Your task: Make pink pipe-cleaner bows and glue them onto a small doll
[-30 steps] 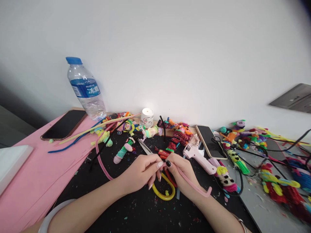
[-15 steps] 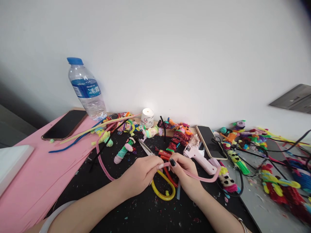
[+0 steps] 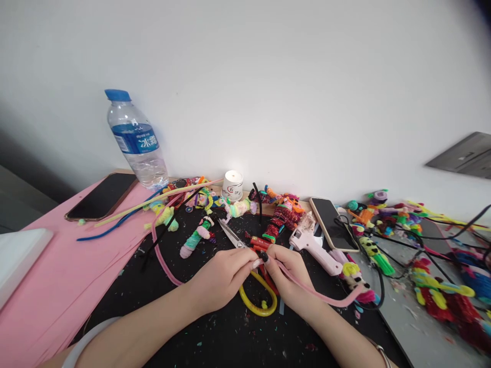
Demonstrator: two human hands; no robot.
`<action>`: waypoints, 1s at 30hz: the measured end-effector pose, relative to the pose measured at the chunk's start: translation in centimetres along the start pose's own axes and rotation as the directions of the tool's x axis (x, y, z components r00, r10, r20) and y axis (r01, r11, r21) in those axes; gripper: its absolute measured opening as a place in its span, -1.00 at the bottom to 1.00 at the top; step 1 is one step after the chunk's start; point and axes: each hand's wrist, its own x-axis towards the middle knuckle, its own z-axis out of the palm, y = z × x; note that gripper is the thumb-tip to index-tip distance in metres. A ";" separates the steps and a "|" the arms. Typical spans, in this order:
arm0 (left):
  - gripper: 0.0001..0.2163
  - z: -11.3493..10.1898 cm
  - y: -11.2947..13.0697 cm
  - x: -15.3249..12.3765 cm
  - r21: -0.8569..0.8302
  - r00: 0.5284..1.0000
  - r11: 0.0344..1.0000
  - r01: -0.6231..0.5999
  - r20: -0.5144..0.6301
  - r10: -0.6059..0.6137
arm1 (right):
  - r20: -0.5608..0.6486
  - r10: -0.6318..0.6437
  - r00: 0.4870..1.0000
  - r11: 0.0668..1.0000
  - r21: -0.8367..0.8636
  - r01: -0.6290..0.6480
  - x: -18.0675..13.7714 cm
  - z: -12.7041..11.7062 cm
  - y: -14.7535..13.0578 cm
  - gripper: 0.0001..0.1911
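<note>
The left hand (image 3: 224, 276) is closed in a pinch on a long pink fuzzy wire (image 3: 314, 293). The right hand (image 3: 291, 276) pinches the same wire just beside it, so the fingertips (image 3: 255, 263) of both hands almost touch. The wire lies low over the black mat (image 3: 192, 327). One end runs out to the right past the right wrist and curls up. The other end goes under the left hand and bends away to the left in a big curve.

To bend this wire well, I think the two pinches should sit close together, like now, so the bend comes out small and neat. The long tail on the right should be kept clear of the black cords there.

A yellow loop (image 3: 264, 308) lies right under the hands. Just behind the fingers are the scissors (image 3: 230, 234), with the points turned away. The pink glue gun (image 3: 312, 245) lies near the right hand, so watch the tip. Little fuzzy wire dolls (image 3: 195, 236) lie farther back. By the wall stand a small white cup (image 3: 232, 185) and a water bottle (image 3: 136, 143).
</note>
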 end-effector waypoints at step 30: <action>-0.76 0.2 -0.7 -0.3 0.055 0.995 0.994 -0.098 -0.002 0.098 | 0.017 0.077 0.997 0.982 0.170 -0.078 0.3 -0.3 -0.3 -0.63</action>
